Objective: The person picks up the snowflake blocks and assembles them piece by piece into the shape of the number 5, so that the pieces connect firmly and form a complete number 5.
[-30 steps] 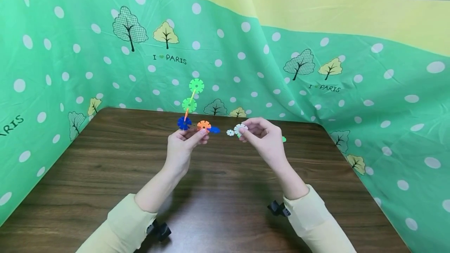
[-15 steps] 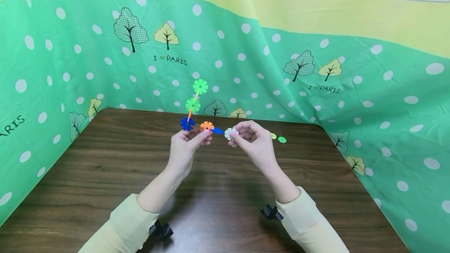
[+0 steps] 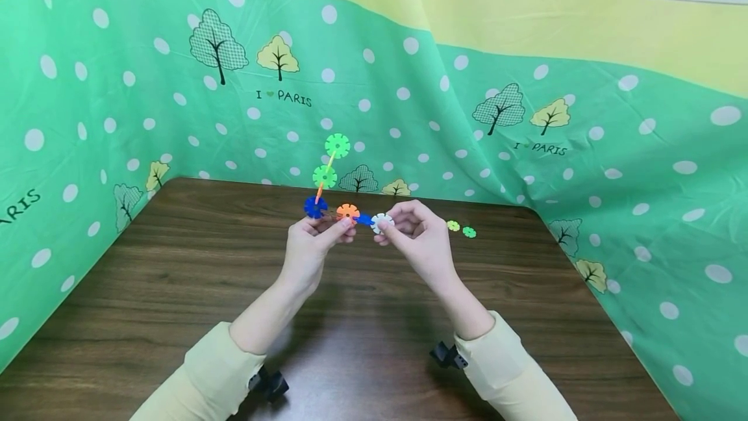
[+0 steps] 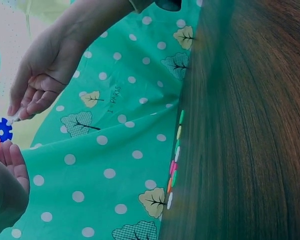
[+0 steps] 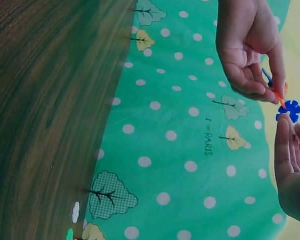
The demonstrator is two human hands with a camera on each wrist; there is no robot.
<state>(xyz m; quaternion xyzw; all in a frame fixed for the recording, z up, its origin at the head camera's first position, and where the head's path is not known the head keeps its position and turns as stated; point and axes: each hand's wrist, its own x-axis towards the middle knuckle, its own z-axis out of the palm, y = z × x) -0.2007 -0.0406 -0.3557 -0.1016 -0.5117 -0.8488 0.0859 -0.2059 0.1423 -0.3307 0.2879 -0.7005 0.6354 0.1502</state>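
My left hand (image 3: pixel 306 249) pinches an orange notched interlocking disc (image 3: pixel 347 212) between thumb and fingers, above the table. It belongs to a chain with a dark blue disc (image 3: pixel 315 207), two green discs, the upper green disc (image 3: pixel 337 145) on top, and edge-on discs between them. A blue disc (image 4: pixel 1 130) juts from the orange one toward my right hand (image 3: pixel 423 239). That hand pinches a white disc (image 3: pixel 382 223) with thumb and fingers. The white disc's edge meets the blue disc; the wrist views do not show clearly how deep the slots sit.
On the brown wooden table (image 3: pixel 234 317), a yellow disc (image 3: pixel 453 226) and a green disc (image 3: pixel 469 232) lie beyond my right hand. The left wrist view has several discs in a row, including a white disc (image 4: pixel 170 200). A green dotted cloth (image 3: pixel 374 109) hangs behind.
My right hand has moved left with the white disc until it meets the blue disc. My left hand and the chain have shifted slightly right. The yellow disc on the table has come into view.
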